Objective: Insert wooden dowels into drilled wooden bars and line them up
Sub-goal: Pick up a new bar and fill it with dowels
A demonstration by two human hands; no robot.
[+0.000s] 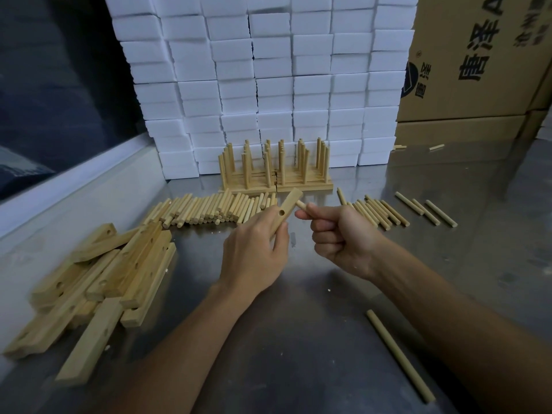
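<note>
Holding a drilled bar [285, 212] in our left hand [254, 255], our right hand [340, 237] pinches a dowel [301, 205] beside it; next we seat its tip in a hole.

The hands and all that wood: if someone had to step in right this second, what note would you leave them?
Left hand: holds a drilled wooden bar raised off the steel table, one empty hole facing up.
Right hand: pinches a wooden dowel, its tip at the bar's far end, not visibly seated.
Supplies: loose dowels lie in a row behind the hands, more to the right; undrilled-side-up and drilled bars are piled at left. One long dowel lies near right.
Done: finished bars with upright dowels lined up against the white foam blocks.
Left: fill this bar, add it to the line, work through the pile.
</note>
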